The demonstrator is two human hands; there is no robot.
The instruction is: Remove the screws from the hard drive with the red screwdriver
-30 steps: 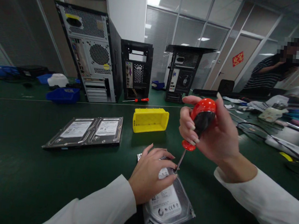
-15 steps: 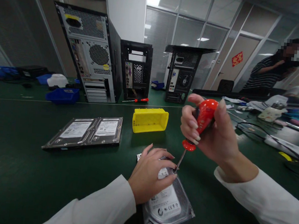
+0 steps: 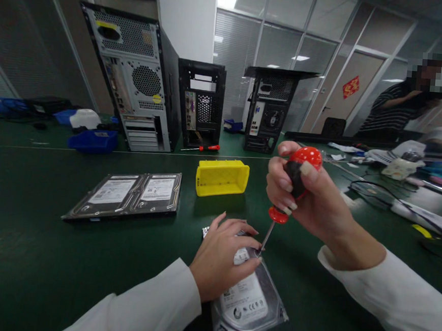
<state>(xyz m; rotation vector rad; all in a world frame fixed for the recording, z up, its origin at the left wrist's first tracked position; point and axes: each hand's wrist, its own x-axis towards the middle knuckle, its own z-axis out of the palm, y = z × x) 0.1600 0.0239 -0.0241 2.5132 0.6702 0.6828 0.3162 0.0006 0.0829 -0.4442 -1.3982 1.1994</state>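
Note:
A silver hard drive (image 3: 250,303) with a white label lies on the green table at the front centre. My left hand (image 3: 225,257) rests over its upper part, fingers spread, with the tips near the drive's upper right corner. In my right hand (image 3: 303,192) is a red and black screwdriver (image 3: 278,215), its handle wrapped by the fingers. The shaft slants down and the tip touches the drive's corner, between my left thumb and fingers. Whatever lies right under the tip is too small to make out.
A yellow bin (image 3: 222,178) stands behind the drive. Two hard drives (image 3: 127,194) lie at the left. Computer cases (image 3: 147,83) stand at the back, with another screwdriver (image 3: 209,148) before them. Cables and papers (image 3: 409,155) lie right. A person (image 3: 394,105) stands at the far right.
The screwdriver's handle has turned in my right hand, showing more black, and my right thumb has moved down and left over it. My left hand and the drive look unmoved.

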